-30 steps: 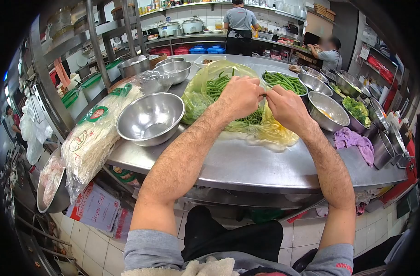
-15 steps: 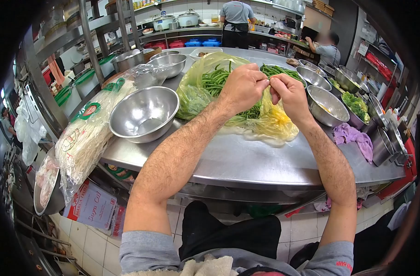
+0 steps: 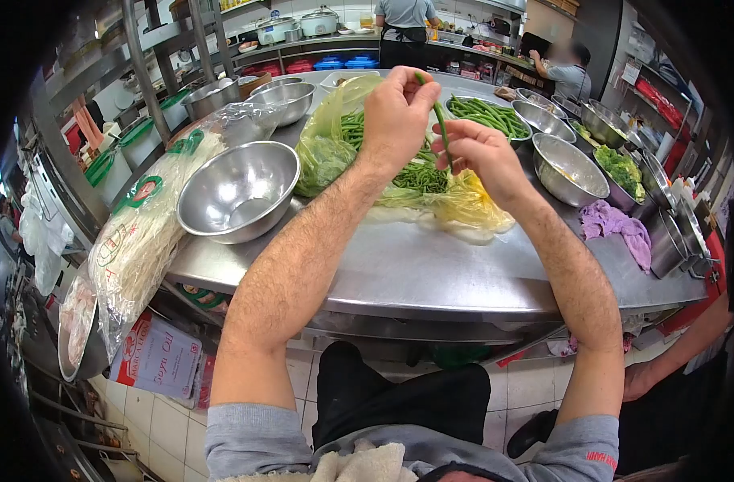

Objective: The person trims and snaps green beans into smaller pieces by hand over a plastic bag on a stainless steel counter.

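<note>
A single green bean (image 3: 441, 122) stretches between my two hands above the table. My left hand (image 3: 395, 112) is closed in a pinch round its upper part. My right hand (image 3: 486, 157) has its thumb and fingers closed at the lower end. Under my hands, an open yellow-green plastic bag (image 3: 473, 210) holds more green beans (image 3: 352, 128), partly hidden by my left hand. A small pile of thin trimmed bean bits (image 3: 421, 177) lies on the bag. Just behind my right hand stands a bowl of green beans (image 3: 489, 114).
At left are an empty steel bowl (image 3: 238, 193) and a long plastic-wrapped pack of white noodles (image 3: 154, 210). Steel bowls (image 3: 570, 170), leafy greens (image 3: 620, 170) and a purple cloth (image 3: 616, 229) line the right. Two people work at the back; another person's arm (image 3: 678, 345) shows at lower right.
My hands have moved apart, the left one up and the right one down, and the bean now shows between them. Another person's arm has come in at the right.
</note>
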{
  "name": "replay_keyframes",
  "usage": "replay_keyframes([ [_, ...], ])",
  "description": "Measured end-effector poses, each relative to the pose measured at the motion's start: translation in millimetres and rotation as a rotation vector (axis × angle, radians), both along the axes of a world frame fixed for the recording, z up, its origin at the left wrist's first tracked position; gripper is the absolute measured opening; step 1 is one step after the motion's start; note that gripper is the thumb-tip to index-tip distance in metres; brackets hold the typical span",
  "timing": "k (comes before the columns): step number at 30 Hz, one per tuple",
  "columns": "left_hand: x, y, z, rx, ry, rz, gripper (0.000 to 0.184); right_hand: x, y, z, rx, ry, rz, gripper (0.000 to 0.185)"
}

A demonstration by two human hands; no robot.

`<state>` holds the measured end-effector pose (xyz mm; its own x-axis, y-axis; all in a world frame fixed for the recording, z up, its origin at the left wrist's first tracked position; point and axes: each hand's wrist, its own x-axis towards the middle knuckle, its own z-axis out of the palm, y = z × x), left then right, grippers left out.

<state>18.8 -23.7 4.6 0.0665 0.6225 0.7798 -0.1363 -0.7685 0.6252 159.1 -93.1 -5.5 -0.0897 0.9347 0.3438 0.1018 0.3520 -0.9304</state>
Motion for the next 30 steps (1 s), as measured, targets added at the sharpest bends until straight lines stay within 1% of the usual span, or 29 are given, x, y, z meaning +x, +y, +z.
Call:
replay_keyframes([
  [2, -2.7, 7.6, 1.4, 0.008, -0.015, 0.0, 0.014, 9.6, 4.9, 2.4, -0.012, -0.002, 0.046, 0.021],
  [4, -5.6, 7.8, 4.9, 0.03, -0.087, 0.072, 0.014, 12.9, 8.1, 0.6, -0.013, -0.189, -0.032, 0.021],
  [6, -9.0, 8.6, 5.3, 0.006, -0.069, 0.043, 0.011, 14.8, 8.6, -0.6, -0.006, -0.209, -0.064, 0.02],
  [8, -13.9, 10.8, 4.3, 0.295, 0.227, 0.286, 0.01, 17.4, 10.0, 0.9, 0.077, -0.333, -0.195, 0.02],
  [9, -17.3, 10.6, 2.1, 0.53, 0.443, 0.523, 0.014, 18.0, 10.1, 2.3, 0.115, -0.443, -0.271, 0.021],
  [10, -17.0, 8.9, -1.1, 0.529, 0.443, 0.522, 0.014, 19.8, 12.7, 0.9, 0.114, -0.443, -0.271, 0.021],
  [12, -15.1, 5.3, -8.8, 0.777, 0.703, 0.632, 0.019, 23.3, 17.7, -2.6, 0.27, -0.551, -0.349, 0.018],
  [14, -10.6, 9.0, -15.5, 0.78, 0.713, 0.59, 0.022, 25.2, 17.2, -3.3, 0.28, -0.551, -0.337, 0.018],
  [16, -13.2, 4.7, -11.3, 0.631, 0.92, 0.455, 0.021, 21.5, 11.2, 1.3, 0.205, -0.558, -0.295, 0.019],
  [18, -15.6, 3.1, -6.9, 0.604, 0.948, 0.471, 0.021, 24.6, 11.5, 1.5, 0.208, -0.58, -0.294, 0.021],
  [19, -16.2, 3.3, -6.2, 0.579, 0.974, 0.487, 0.021, 27.1, 12.1, 0.5, 0.32, -0.67, -0.342, 0.021],
  [20, -16.7, 3.9, -6.2, 0.576, 0.973, 0.487, 0.021, 28.5, 12.6, -0.1, 0.434, -0.761, -0.389, 0.021],
  [21, -17.2, 5.2, -6.6, 0.574, 0.968, 0.486, 0.021, 28.4, 11.9, 0.1, 0.433, -0.762, -0.387, 0.021],
  [23, -16.8, 6.4, -8.6, 0.572, 0.965, 0.485, 0.021, 27.7, 8.6, 1.5, 0.485, -0.908, -0.372, 0.02],
  [26, -10.4, 6.5, -16.0, 0.606, 0.932, 0.465, 0.02, 24.6, 5.9, 2.5, 0.481, -0.967, -0.36, 0.019],
  [28, -7.3, 1.3, -18.5, 0.611, 0.896, 0.39, 0.02, 23.4, 5.9, 0.6, 0.5, -0.952, -0.351, 0.018],
  [30, -7.9, 0.8, -15.8, 0.61, 0.936, 0.398, 0.02, 22.9, 6.3, 0.5, 0.521, -0.935, -0.34, 0.018],
])
